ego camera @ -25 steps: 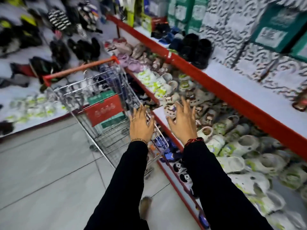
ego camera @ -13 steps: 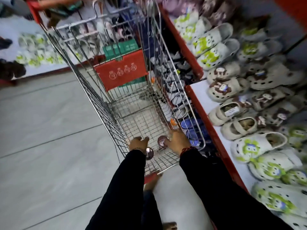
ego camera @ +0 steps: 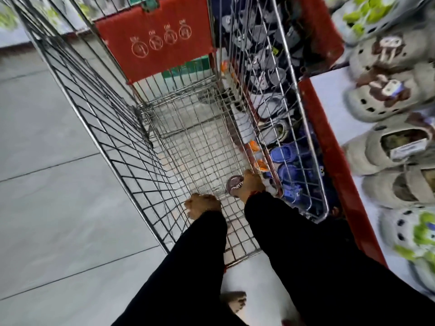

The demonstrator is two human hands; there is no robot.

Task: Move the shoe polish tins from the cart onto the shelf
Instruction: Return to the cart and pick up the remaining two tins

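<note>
My right hand (ego camera: 251,184) reaches down to the wire floor of the shopping cart (ego camera: 113,128) and grips a round dark shoe polish tin (ego camera: 233,184), which shows at its fingers. My left hand (ego camera: 203,205) is a clenched fist close to the left, low in the cart; the tin that lay beside it is hidden inside the fist. The white shelf (ego camera: 329,95) with its red front edge runs along the cart's right side.
Beige and white-green clogs (ego camera: 386,97) crowd the shelf. Blue clogs (ego camera: 283,154) fill the lower shelf behind the cart's right wall. A red seat flap (ego camera: 155,41) stands at the cart's far end. Grey tiled floor lies on the left. My foot (ego camera: 233,301) is below.
The view has dropped closer into the cart. Both hands went from above the cart down to its floor and closed on the tins; the tin by my left hand is now out of sight.
</note>
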